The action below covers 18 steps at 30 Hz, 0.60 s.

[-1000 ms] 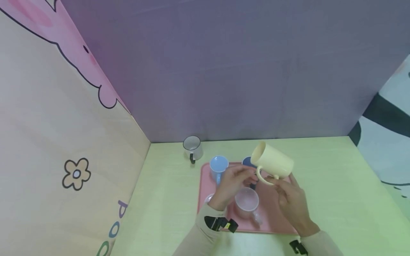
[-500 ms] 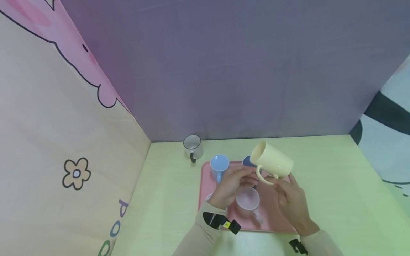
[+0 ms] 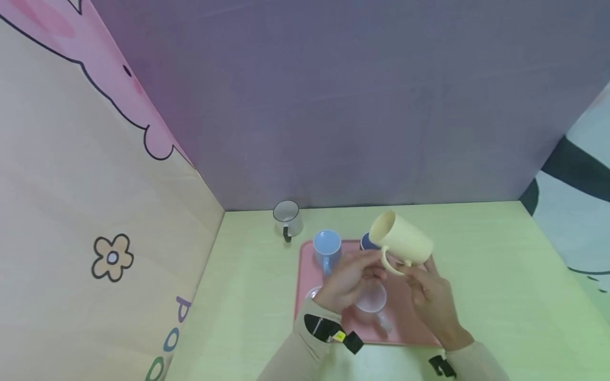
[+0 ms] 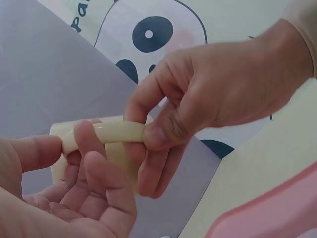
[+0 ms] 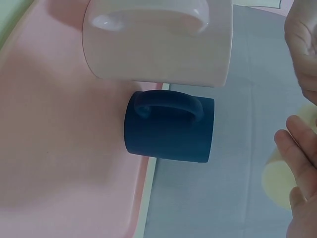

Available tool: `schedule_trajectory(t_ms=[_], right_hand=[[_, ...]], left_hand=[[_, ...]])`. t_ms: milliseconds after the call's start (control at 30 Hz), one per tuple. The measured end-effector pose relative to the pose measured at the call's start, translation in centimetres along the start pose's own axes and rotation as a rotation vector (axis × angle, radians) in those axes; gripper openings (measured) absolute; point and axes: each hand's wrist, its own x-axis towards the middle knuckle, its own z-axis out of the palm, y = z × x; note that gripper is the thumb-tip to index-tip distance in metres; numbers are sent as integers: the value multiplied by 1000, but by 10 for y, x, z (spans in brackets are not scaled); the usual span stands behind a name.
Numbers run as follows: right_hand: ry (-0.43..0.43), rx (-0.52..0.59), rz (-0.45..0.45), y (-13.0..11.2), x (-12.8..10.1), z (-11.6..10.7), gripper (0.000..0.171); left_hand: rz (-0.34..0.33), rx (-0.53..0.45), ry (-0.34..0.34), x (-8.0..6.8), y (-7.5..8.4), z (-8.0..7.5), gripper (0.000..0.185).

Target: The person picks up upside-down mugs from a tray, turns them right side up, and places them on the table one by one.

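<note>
A pale yellow mug [image 3: 405,241] is held tilted above the pink tray [image 3: 410,323], its mouth facing up and left. My right hand [image 3: 436,301] supports it from below and pinches the lower end of its handle. At the handle's other end is my left hand [image 3: 350,280]; in the left wrist view the thumb and forefinger of this left hand [image 4: 84,193] pinch the handle [image 4: 116,132]. Behind the handle, fingers of the right hand [image 4: 218,89] lie along the mug's body. The right wrist view shows only part of the mug.
On the tray stand a light blue mug [image 3: 327,243], a pale pink mug [image 3: 371,299], a navy mug [image 5: 168,131] and a cup [image 3: 312,292] mostly hidden by my left wrist. A white mug [image 3: 287,216] with a black handle stands behind, near the wall.
The yellow mug has shifted slightly left, with my right hand. My left hand has moved a little lower and to the right, and now covers more of the pale pink mug.
</note>
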Motion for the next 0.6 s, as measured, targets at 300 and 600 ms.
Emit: schedule_trajectory(t_ms=[300,600], right_hand=[[-13,16,-3,0,1,3,43],[-128,99,-2,1,1,0,51]], left_hand=[[1,23,-62,-4,4,6,31],[21,244,24,-7,16,14,32]])
